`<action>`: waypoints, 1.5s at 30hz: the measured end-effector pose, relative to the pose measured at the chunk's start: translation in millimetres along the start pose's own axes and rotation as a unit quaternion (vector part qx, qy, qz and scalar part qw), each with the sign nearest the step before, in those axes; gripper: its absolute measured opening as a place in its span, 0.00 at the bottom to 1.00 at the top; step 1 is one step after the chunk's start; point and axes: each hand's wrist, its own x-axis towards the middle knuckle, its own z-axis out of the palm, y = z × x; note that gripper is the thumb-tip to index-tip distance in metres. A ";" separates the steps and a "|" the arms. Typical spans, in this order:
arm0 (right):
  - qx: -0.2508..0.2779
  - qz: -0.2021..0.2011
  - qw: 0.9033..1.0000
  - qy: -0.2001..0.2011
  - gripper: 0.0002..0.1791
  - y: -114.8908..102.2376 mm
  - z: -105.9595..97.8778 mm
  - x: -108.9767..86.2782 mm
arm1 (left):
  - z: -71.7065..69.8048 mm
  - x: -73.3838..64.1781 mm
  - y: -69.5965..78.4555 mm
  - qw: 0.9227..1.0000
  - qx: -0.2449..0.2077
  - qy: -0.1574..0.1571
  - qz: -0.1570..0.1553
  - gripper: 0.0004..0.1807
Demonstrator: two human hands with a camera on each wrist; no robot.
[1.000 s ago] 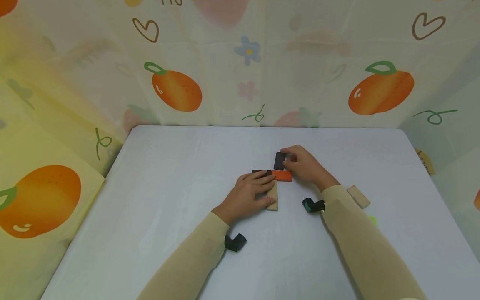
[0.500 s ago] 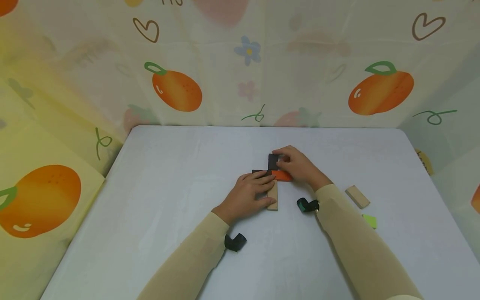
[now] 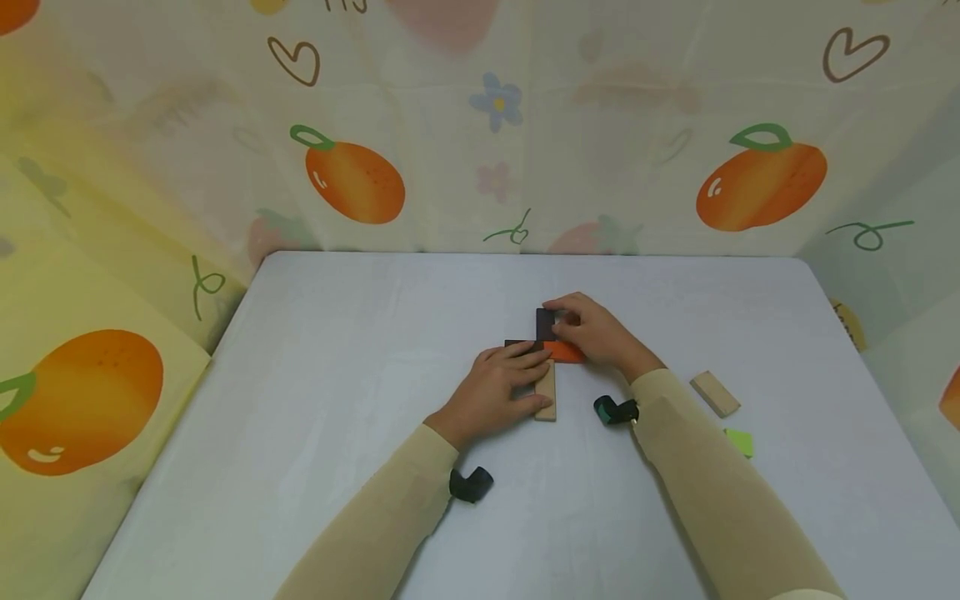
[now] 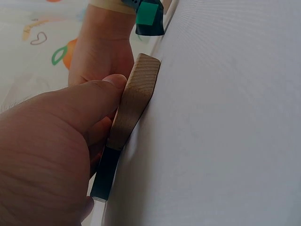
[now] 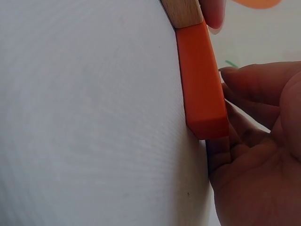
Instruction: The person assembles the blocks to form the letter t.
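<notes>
Several flat blocks lie joined on the table. My left hand (image 3: 491, 387) rests on them with fingers spread, covering much of a black block (image 3: 517, 342) and part of a plain wooden block (image 3: 550, 392). In the left wrist view, the thumb touches the wooden block's (image 4: 134, 101) upper face. An orange block (image 3: 564, 352) lies end to end with the covered black one. Beyond them, my right hand (image 3: 603, 337) pinches a second black block (image 3: 545, 323), whose near end meets the row. The right wrist view shows the orange block (image 5: 202, 80) against the wooden one.
A loose wooden block (image 3: 716, 393) and a light green block (image 3: 740, 442) lie on the white table (image 3: 337, 350) to the right, beside the right sleeve (image 3: 720, 475). A printed cloth (image 3: 450, 167) hangs behind the table's far edge.
My right hand has slid the black block left and slightly nearer, and straightened it against the row. The green block has come out from behind the sleeve. My left hand has stayed put.
</notes>
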 end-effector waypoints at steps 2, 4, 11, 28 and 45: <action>0.002 0.000 1.000 -0.001 0.25 0.1 0.0 -0.2 | 0.0 0.0 0.3 1.000 0.001 -0.001 -0.002 0.33; 0.003 0.001 1.000 -0.001 0.25 0.1 0.2 -0.5 | -0.3 -0.2 0.9 1.000 0.001 -0.001 -0.003 0.33; 0.017 0.003 1.000 0.000 0.27 1.0 -0.1 -0.2 | 0.0 -0.4 1.4 1.000 0.002 0.003 -0.004 0.32; 0.074 -0.023 0.997 0.012 0.30 -12.4 -26.1 -21.8 | -1.3 0.2 2.5 1.000 0.000 -0.005 -0.007 0.33; 0.181 -0.117 0.977 -0.002 0.39 -29.5 -38.6 -55.2 | -2.4 -0.5 3.0 1.000 -0.002 -0.009 -0.012 0.33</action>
